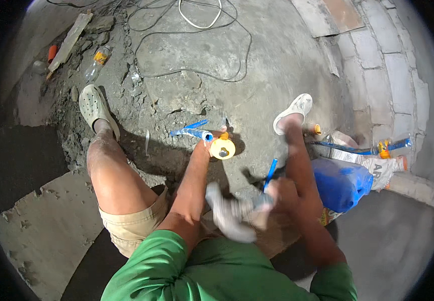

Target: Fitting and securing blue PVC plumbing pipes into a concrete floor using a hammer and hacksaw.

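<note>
My left hand [208,146] grips a chisel with a round yellow hand guard [230,154], which hides most of the fingers. The chisel stands over the broken edge of the concrete floor. Right beside that hand, blue pipe pieces [192,132] stick up from the rubble. My right hand [283,194] is closed on a hammer [227,215]. The hammer is smeared by motion, its head raised close to my body between my thighs. A thin blue pipe [271,173] shows just beyond the right hand.
Rubble [126,95] and a plastic bottle [96,64] lie to the left. A black cable [197,31] loops across the floor ahead. On the right are a blue jug [341,184], a printed sack [385,170], another blue pipe [350,149] and a block wall [372,70].
</note>
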